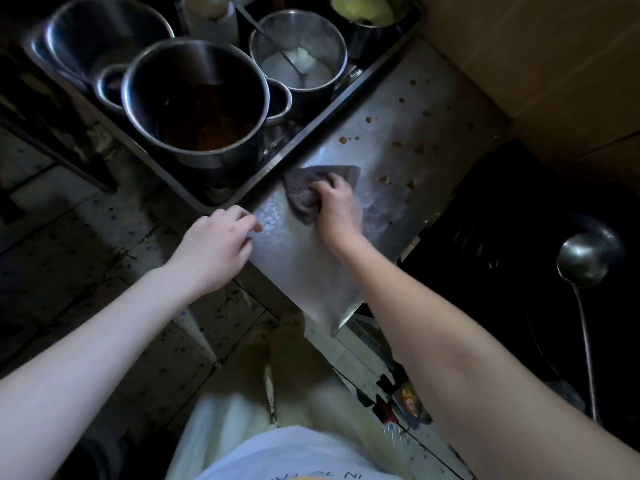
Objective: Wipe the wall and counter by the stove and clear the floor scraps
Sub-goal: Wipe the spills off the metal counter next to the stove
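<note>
A steel counter (301,258) runs from the middle of the view up to the right, with brown sauce spots (384,178) scattered over its far part. My right hand (337,206) presses a crumpled grey cloth (299,190) flat on the counter near its left edge. My left hand (216,245) rests at the counter's near-left edge, fingers loosely curled and holding nothing. The tan wall (554,64) rises at the upper right behind the counter. The tiled floor (69,258) below is dark and speckled with small bits.
A tray at the left holds a big steel pot of brown liquid (195,109), a steel bowl (107,39) and a container of white stuff (298,57). The black stove (519,237) with a steel ladle (583,261) lies at the right.
</note>
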`<action>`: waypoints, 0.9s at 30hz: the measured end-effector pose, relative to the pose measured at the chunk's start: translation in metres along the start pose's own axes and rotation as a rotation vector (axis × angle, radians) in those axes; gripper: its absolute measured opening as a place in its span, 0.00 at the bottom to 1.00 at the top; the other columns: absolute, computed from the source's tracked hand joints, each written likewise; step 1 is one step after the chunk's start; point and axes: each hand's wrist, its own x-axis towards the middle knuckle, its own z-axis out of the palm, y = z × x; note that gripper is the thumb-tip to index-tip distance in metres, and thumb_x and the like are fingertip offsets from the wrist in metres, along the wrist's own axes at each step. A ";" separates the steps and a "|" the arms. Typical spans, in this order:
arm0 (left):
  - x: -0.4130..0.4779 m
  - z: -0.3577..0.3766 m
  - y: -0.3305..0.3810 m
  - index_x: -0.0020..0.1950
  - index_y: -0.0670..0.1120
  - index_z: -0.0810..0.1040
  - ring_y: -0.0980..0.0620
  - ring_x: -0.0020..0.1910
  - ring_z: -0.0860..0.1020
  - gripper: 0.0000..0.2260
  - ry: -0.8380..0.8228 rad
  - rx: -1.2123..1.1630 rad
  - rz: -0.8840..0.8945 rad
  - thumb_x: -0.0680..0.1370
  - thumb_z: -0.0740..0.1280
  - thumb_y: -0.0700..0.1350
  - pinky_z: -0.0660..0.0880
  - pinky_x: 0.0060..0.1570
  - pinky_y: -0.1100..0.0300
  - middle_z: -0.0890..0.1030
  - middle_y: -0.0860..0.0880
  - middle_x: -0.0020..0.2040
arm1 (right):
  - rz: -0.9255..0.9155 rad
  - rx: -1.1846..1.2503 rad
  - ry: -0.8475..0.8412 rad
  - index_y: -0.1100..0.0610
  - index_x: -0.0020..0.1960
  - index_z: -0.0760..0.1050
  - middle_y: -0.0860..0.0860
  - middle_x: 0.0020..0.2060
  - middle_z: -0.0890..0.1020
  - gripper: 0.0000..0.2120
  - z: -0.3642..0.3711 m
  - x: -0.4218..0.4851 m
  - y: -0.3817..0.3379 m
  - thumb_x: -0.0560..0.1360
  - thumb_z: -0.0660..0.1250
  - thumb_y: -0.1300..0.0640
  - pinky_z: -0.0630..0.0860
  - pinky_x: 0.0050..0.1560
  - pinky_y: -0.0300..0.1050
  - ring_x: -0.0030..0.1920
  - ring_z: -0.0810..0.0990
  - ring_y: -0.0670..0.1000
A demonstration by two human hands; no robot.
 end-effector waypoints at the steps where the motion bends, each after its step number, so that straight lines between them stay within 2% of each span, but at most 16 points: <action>1: 0.000 0.000 0.000 0.60 0.48 0.76 0.45 0.57 0.74 0.12 0.001 0.001 -0.002 0.77 0.61 0.43 0.71 0.54 0.50 0.75 0.49 0.60 | 0.025 -0.017 0.020 0.50 0.62 0.74 0.55 0.65 0.73 0.16 -0.006 0.007 0.011 0.75 0.63 0.56 0.71 0.55 0.49 0.64 0.72 0.56; 3: -0.001 0.001 0.002 0.60 0.47 0.76 0.45 0.57 0.74 0.12 0.008 -0.005 -0.001 0.77 0.61 0.43 0.72 0.54 0.50 0.75 0.48 0.60 | 0.069 -0.162 0.079 0.46 0.62 0.73 0.48 0.64 0.74 0.17 -0.016 0.015 0.041 0.75 0.58 0.47 0.65 0.52 0.42 0.61 0.73 0.51; 5: -0.001 0.001 0.004 0.59 0.47 0.76 0.45 0.56 0.75 0.12 0.019 -0.017 0.001 0.77 0.61 0.43 0.72 0.53 0.50 0.76 0.48 0.60 | 0.115 -0.224 0.082 0.47 0.64 0.72 0.45 0.66 0.72 0.18 -0.026 0.006 0.067 0.76 0.56 0.47 0.62 0.55 0.38 0.64 0.71 0.49; 6: 0.000 0.002 0.005 0.59 0.47 0.77 0.45 0.56 0.75 0.12 0.027 -0.021 0.003 0.77 0.61 0.43 0.72 0.53 0.50 0.76 0.48 0.60 | 0.135 -0.218 0.081 0.47 0.64 0.71 0.45 0.67 0.71 0.18 -0.026 -0.002 0.076 0.76 0.56 0.47 0.63 0.58 0.40 0.65 0.70 0.50; 8: 0.002 0.002 0.008 0.59 0.47 0.76 0.45 0.56 0.75 0.12 0.043 -0.027 0.011 0.77 0.61 0.43 0.72 0.53 0.51 0.76 0.48 0.60 | 0.154 -0.127 0.067 0.48 0.65 0.71 0.50 0.68 0.70 0.18 -0.024 -0.019 0.081 0.75 0.59 0.52 0.66 0.62 0.47 0.66 0.70 0.54; 11: 0.007 0.004 0.013 0.60 0.48 0.76 0.46 0.57 0.74 0.11 0.046 -0.039 0.025 0.78 0.61 0.44 0.71 0.53 0.51 0.75 0.49 0.60 | 0.153 0.027 0.029 0.53 0.66 0.71 0.57 0.68 0.66 0.21 -0.009 -0.037 0.069 0.74 0.59 0.66 0.68 0.62 0.50 0.66 0.67 0.59; 13: 0.012 0.007 0.016 0.59 0.48 0.75 0.46 0.57 0.74 0.11 0.050 -0.039 0.041 0.78 0.61 0.44 0.71 0.53 0.51 0.75 0.49 0.60 | 0.176 0.095 0.015 0.53 0.66 0.72 0.56 0.68 0.66 0.22 -0.005 -0.033 0.062 0.74 0.59 0.67 0.67 0.62 0.51 0.66 0.66 0.59; 16: 0.020 0.008 0.021 0.59 0.48 0.75 0.46 0.56 0.74 0.11 0.056 -0.050 0.042 0.78 0.60 0.44 0.70 0.52 0.51 0.75 0.48 0.59 | 0.095 0.058 -0.001 0.54 0.65 0.72 0.57 0.68 0.66 0.22 -0.009 -0.017 0.058 0.73 0.60 0.68 0.68 0.63 0.52 0.66 0.66 0.60; 19: 0.026 0.010 0.026 0.59 0.48 0.76 0.45 0.55 0.74 0.11 0.053 -0.046 0.039 0.77 0.61 0.44 0.71 0.52 0.51 0.76 0.48 0.59 | 0.040 0.020 -0.003 0.52 0.65 0.73 0.53 0.69 0.67 0.18 -0.015 0.010 0.061 0.76 0.59 0.62 0.67 0.63 0.48 0.68 0.66 0.56; 21: 0.027 0.011 0.027 0.58 0.48 0.76 0.45 0.54 0.75 0.11 0.065 -0.044 0.044 0.77 0.62 0.44 0.71 0.51 0.50 0.76 0.48 0.58 | 0.102 -0.030 0.050 0.48 0.64 0.73 0.48 0.69 0.69 0.16 -0.025 0.029 0.070 0.78 0.56 0.52 0.64 0.57 0.42 0.67 0.68 0.51; 22: 0.028 0.012 0.028 0.58 0.48 0.76 0.44 0.54 0.75 0.11 0.070 -0.043 0.049 0.77 0.62 0.44 0.71 0.50 0.50 0.77 0.47 0.57 | 0.146 -0.063 0.080 0.48 0.64 0.73 0.47 0.67 0.70 0.16 -0.031 0.035 0.076 0.78 0.55 0.50 0.62 0.55 0.41 0.66 0.69 0.50; 24: 0.029 0.012 0.028 0.58 0.48 0.77 0.45 0.53 0.75 0.11 0.073 -0.041 0.062 0.77 0.62 0.44 0.72 0.50 0.50 0.77 0.47 0.57 | 0.250 -0.033 0.111 0.50 0.63 0.74 0.50 0.67 0.70 0.16 -0.042 0.036 0.089 0.78 0.56 0.55 0.63 0.58 0.40 0.66 0.68 0.53; 27: 0.032 0.012 0.030 0.58 0.48 0.76 0.45 0.54 0.75 0.11 0.068 -0.045 0.071 0.77 0.62 0.44 0.71 0.51 0.50 0.76 0.48 0.58 | 0.347 0.037 0.155 0.53 0.64 0.74 0.56 0.70 0.66 0.20 -0.042 0.011 0.101 0.75 0.57 0.64 0.64 0.68 0.46 0.70 0.65 0.58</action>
